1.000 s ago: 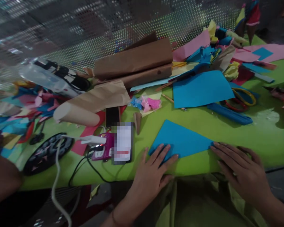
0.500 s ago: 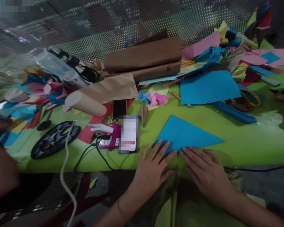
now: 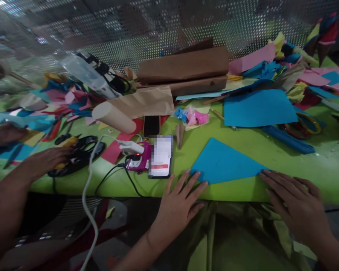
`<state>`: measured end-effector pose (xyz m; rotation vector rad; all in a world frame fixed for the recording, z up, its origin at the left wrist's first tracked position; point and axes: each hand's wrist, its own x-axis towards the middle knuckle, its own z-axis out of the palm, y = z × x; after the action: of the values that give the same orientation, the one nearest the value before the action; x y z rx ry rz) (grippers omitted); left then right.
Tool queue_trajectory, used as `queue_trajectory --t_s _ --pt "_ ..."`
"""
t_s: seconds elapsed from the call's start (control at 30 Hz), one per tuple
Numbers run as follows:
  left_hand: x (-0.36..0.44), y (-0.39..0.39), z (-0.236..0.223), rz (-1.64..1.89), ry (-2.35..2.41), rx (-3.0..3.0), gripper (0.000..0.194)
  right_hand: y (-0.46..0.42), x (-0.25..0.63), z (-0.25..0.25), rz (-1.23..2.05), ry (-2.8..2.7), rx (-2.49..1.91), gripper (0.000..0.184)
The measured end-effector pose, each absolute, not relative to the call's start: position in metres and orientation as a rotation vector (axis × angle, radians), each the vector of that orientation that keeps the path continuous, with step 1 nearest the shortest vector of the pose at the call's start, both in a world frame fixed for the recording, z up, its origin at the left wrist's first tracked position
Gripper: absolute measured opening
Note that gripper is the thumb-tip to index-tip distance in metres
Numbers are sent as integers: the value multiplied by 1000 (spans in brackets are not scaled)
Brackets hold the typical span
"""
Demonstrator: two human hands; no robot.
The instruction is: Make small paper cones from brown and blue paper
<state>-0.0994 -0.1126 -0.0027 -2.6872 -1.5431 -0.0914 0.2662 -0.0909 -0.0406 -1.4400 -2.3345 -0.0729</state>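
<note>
Left hand (image 3: 180,197), fingers spread, and right hand (image 3: 296,199), fingers closer together, touch flat blue paper (image 3: 226,162) tapering rightward; phone (image 3: 161,171) just beyond left hand

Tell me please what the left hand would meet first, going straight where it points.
The left hand would first meet the nearer blue paper, whose near-left edge it seems to touch; exact contact is unclear.

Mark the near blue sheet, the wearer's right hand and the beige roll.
Near blue sheet (image 3: 226,162), head view: middle of its top.
Wearer's right hand (image 3: 298,200), head view: its back.
Beige roll (image 3: 115,119), head view: its curved side.
</note>
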Motion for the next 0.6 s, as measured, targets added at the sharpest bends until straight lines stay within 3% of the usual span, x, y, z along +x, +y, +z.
queue_trajectory --t_s 0.13,0.37,0.6 --pt "-99 -114 -2 -154 -1555 -2669 49 -86 267 -45 -57 -2301 -1428 44" --pt "-79 -120 1 -280 -1483 -2711 54 -104 262 -53 -67 -2275 -1344 53" --pt "-45 -111 -3 -242 -1494 -2884 60 -125 226 -47 104 -2466 -934 40"
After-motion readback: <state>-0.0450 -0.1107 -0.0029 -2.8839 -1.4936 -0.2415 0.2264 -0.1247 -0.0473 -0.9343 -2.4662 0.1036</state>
